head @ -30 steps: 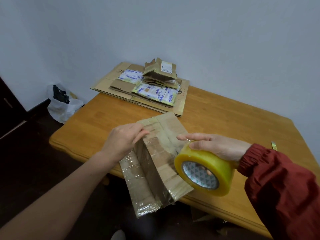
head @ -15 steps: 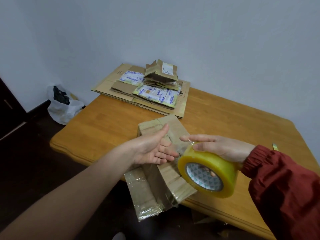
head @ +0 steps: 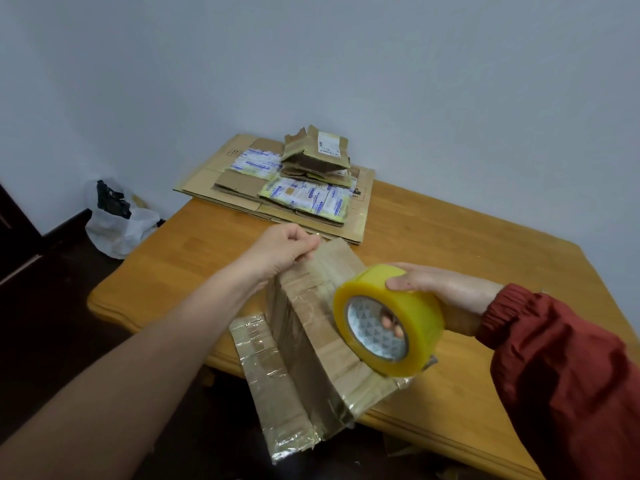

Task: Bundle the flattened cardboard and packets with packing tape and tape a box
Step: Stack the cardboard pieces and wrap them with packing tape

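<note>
Soft, even indoor light with faint shadows; wide-angle bending at the edges (left side dim).

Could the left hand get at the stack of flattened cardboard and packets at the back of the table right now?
Probably yes: only bare table lies between the left hand and the stack. But it grips the far end of the taped bundle and would have to let go first.

- Table (head: 450, 258): wood, honey-brown finish, rounded corners, moulded edge; stands against wall.
- Wall (head: 346, 64): plain, pale grey-blue.
- Plastic bag (head: 117, 230): white, crumpled, on floor by wall, left of table; black item (head: 109, 199) inside at top.
- Floor (head: 52, 323): dark.
- Door/cabinet panel (head: 14, 230): dark, far left, type unclear.
</note>
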